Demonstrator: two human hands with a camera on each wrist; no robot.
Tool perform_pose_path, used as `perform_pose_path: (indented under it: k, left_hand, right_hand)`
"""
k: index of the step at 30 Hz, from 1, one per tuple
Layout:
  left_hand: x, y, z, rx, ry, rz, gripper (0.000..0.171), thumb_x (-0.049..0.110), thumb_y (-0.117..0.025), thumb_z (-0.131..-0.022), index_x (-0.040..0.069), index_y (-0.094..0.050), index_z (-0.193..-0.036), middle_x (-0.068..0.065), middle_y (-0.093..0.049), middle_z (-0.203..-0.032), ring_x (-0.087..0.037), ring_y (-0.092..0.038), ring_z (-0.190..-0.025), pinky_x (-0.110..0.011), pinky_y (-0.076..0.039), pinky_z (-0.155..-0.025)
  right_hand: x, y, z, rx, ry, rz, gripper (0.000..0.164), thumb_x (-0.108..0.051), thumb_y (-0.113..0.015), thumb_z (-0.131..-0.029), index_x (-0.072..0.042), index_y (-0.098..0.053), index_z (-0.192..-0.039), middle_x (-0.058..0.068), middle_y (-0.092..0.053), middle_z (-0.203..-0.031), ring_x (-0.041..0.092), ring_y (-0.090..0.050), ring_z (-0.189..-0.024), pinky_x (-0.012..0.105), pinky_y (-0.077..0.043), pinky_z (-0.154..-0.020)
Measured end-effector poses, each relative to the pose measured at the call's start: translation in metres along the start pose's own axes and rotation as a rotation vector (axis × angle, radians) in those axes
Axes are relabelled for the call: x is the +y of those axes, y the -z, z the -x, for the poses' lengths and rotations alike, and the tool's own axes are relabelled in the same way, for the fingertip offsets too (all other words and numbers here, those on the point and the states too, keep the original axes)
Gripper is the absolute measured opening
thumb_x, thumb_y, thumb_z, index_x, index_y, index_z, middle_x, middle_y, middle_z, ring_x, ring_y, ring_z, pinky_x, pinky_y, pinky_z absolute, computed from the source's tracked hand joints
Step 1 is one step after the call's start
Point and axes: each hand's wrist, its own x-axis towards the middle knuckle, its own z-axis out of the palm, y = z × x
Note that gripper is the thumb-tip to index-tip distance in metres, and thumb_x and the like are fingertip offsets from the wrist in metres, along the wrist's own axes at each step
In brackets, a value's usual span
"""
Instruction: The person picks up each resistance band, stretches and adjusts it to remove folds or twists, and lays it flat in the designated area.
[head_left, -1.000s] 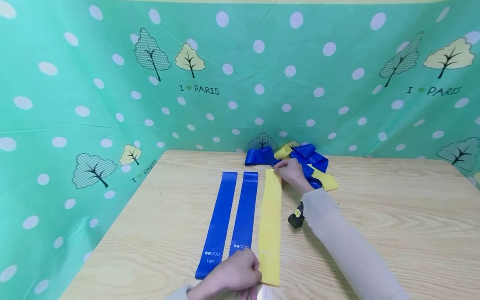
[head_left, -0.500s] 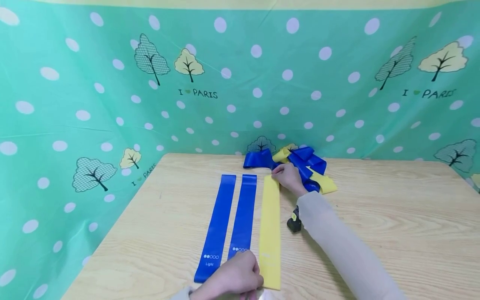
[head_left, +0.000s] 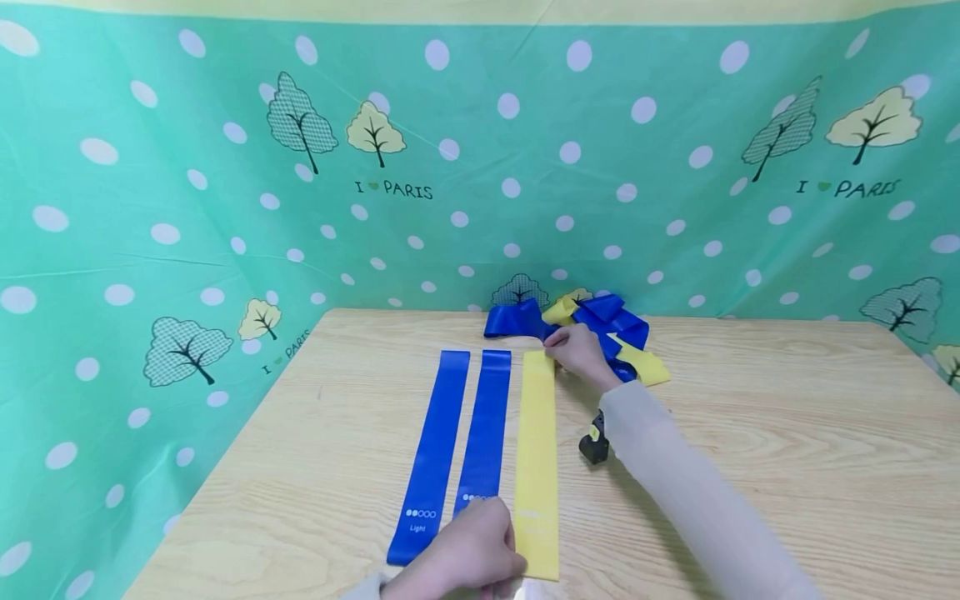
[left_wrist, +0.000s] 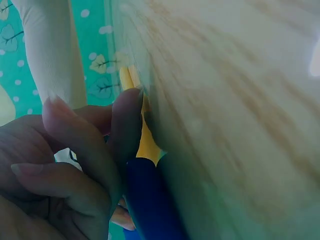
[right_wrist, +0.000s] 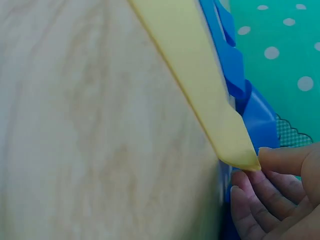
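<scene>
A yellow resistance band (head_left: 536, 450) lies lengthwise on the table. My right hand (head_left: 577, 354) pinches its far right corner between thumb and fingers; in the right wrist view that end of the yellow band (right_wrist: 200, 85) lifts up at the fingertips. At its near left corner, my left hand (head_left: 472, 546) holds the band with curled fingers. To the left, two blue resistance bands lie side by side: the outer blue band (head_left: 431, 450), marked "Light", and the inner blue band (head_left: 486, 425), whose near end is under my left hand.
At the back of the table is a loose heap of more blue bands (head_left: 517, 321) and yellow bands (head_left: 643, 362), just beyond my right hand. A green dotted cloth (head_left: 420, 250) hangs behind the wooden table (head_left: 787, 450).
With my right hand on it, the yellow band's far end has shifted slightly left toward the inner blue band. My left hand stays at the near corner. The head view has tilted up a little.
</scene>
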Motion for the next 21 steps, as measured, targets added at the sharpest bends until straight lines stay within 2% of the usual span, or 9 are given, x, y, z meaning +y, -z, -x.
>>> perform_pose_path:
  k: [8,11,18,21]
  left_hand:
    - [0.003,-0.002,-0.002,0.045,0.011,-0.074,0.019,0.003,-0.073,-0.072,0.006,-0.059,-0.059,-0.003,-0.053,-0.045,-0.01,-0.042,-0.034,-0.016,-0.03,-0.034]
    - [0.005,-0.003,-0.003,0.057,-0.021,-0.113,0.021,0.003,-0.073,-0.071,0.007,-0.059,-0.056,-0.001,-0.051,-0.043,-0.009,-0.041,-0.033,-0.016,-0.029,-0.033]
    - [0.012,-0.002,-0.008,0.111,-0.075,-0.161,0.035,0.024,-0.075,-0.079,0.013,-0.054,-0.054,0.004,-0.045,-0.045,-0.008,-0.039,-0.04,-0.018,-0.025,-0.039]
    - [0.016,0.0,-0.011,0.128,-0.116,-0.165,0.037,0.025,-0.073,-0.081,0.014,-0.051,-0.053,0.006,-0.042,-0.043,-0.007,-0.038,-0.037,-0.016,-0.023,-0.037]
  right_hand:
    - [0.0,0.025,0.011,-0.002,-0.012,-0.038,0.022,-0.011,-0.056,-0.093,0.002,-0.067,-0.107,0.02,-0.069,-0.101,0.031,-0.066,-0.079,0.031,-0.053,-0.064]
    - [0.008,0.035,0.012,0.011,-0.028,-0.055,0.022,-0.012,-0.056,-0.092,0.003,-0.067,-0.106,0.022,-0.069,-0.1,0.031,-0.068,-0.08,0.034,-0.056,-0.066]
    - [0.026,0.056,0.018,0.028,-0.006,-0.067,0.022,-0.009,-0.058,-0.091,0.007,-0.064,-0.106,0.024,-0.068,-0.101,0.026,-0.069,-0.08,0.035,-0.059,-0.07]
    - [0.031,0.063,0.023,0.03,-0.006,-0.066,0.023,-0.009,-0.057,-0.092,0.007,-0.063,-0.107,0.024,-0.067,-0.102,0.027,-0.068,-0.082,0.034,-0.058,-0.071]
